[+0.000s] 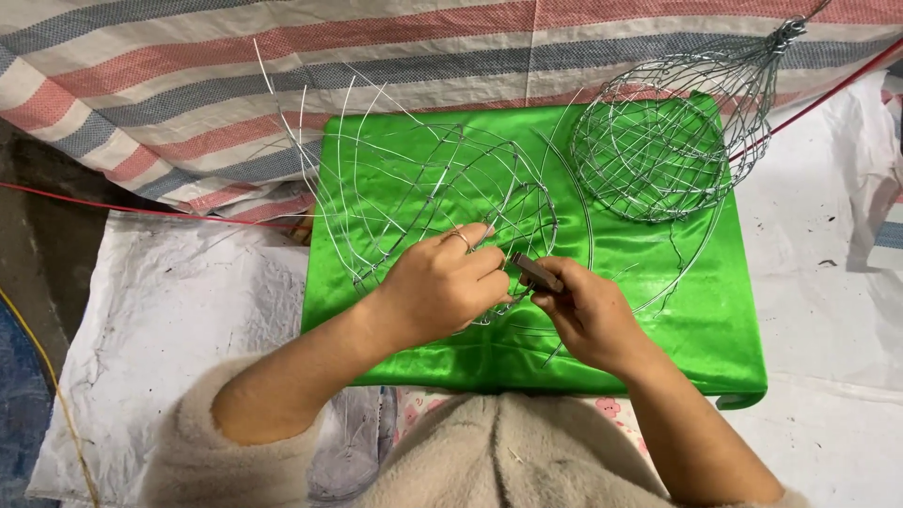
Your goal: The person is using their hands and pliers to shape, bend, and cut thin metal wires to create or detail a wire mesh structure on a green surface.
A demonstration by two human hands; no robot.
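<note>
Two wire frames on a green satin cloth point(658, 310), w/ two hands at work on the nearer one. Item 1: unfinished wire frame point(423, 198), open lattice, loose wire ends sticking up and out at the far-left side; lies on cloth, centre-left. Left hand point(442, 282): fingers curled shut round wires at the frame's near edge, ring on one finger. Right hand point(588, 315): closed on a small dark tool point(536, 273), poss. pliers, tip at the wires just beside left hand's fingertips; the two hands nearly touch. Item 2: finished wire basket point(658, 141), rounded, wires gathered to a twisted neck at top right; rests on cloth's far-right corner, apart from both hands. Surrounds: striped red/blue/white tarp point(282, 75) behind; white plastic sheet point(169, 310) under cloth; red cord point(828, 94) at right. Beige fleece sleeves point(188, 442), pushed up forearms.
</note>
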